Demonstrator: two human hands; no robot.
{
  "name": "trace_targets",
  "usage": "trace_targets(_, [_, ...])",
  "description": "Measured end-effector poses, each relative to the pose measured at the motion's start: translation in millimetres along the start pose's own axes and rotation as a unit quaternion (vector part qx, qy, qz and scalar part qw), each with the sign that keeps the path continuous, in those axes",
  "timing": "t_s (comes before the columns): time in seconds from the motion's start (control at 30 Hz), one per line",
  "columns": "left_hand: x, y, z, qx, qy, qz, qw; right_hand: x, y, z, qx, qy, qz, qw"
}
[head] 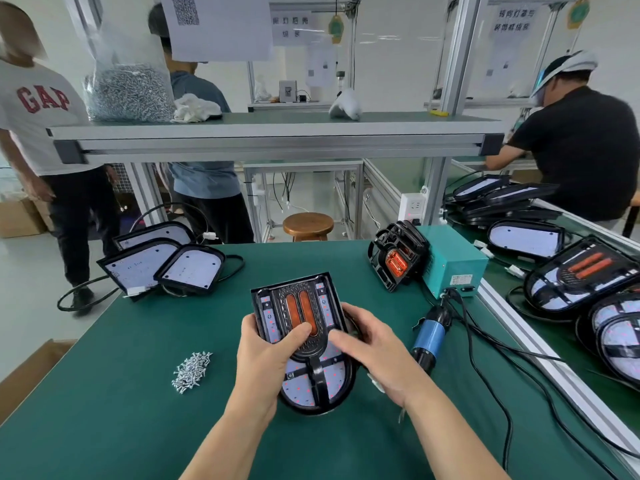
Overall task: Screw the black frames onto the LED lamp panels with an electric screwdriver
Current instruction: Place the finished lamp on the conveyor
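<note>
My left hand [266,356] grips the orange-lensed black plastic frame [277,301], thumb on top; my right hand [375,346] clasps its edge against the white LED panel [298,388].

a white rag [194,107] lies on the shelf [277,133].

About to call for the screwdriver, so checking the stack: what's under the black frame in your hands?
A white LED lamp panel shows through openings in the black frame. The left hand and right hand cover its sides; whatever lies under the panel is hidden.
</note>
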State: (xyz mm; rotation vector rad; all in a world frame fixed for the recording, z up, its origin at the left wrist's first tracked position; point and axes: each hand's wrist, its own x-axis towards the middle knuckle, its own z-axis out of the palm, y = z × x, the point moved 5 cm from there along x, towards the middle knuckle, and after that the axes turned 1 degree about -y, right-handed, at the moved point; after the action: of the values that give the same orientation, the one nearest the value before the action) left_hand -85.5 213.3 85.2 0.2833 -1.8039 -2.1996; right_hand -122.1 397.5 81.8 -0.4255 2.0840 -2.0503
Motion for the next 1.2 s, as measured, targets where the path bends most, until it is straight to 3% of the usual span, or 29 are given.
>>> trace_targets(0.1, [2.0, -6.7, 4.3, 0.039, 0.017, -0.021, 0.999, 0.0, 2.9, -2.0, -0.060, 0.038, -0.012, 0.997])
trace_targets(0.2, [1.8, -12.8, 8.3, 0.046, 0.003, -0.050, 0.998, -2.8, 5.6, -4.8, -0.005, 0.075, -0.018, 0.997])
trace_targets(0.37, [-1.5, -31.3, 4.8, -0.066, 0.012, -0.098, 0.993, -5.0, 9.0, -16.0, 0.103, 0.139, 0.000, 0.985])
trace_targets(0.47, [-7.5, -40.5, 5.0, 0.077, -0.012, -0.043, 0.996, -5.8, -2.5, -22.3, 0.187, 0.171, -0.002, 0.967])
trace_targets(0.6, [-11.0, -45.3, 14.2, 0.318, -0.049, 0.033, 0.946, -10.6, -21.3, -41.0, 0.290, 0.204, -0.025, 0.935])
trace_targets(0.77, [-8.9, -45.0, 17.0, 0.366, -0.024, 0.076, 0.927, -30.2, -41.9, -96.3, 0.319, 0.290, -0.063, 0.900])
trace_targets(1.03, [-2.4, -52.5, 21.4, 0.360, -0.015, 0.147, 0.921, -85.7, -35.9, -209.7, 0.324, 0.491, -0.117, 0.800])
trace_targets(1.2, [-0.2, -54.5, 22.8, 0.362, -0.023, 0.173, 0.916, -116.9, -13.6, -271.5, 0.251, 0.632, -0.123, 0.723])
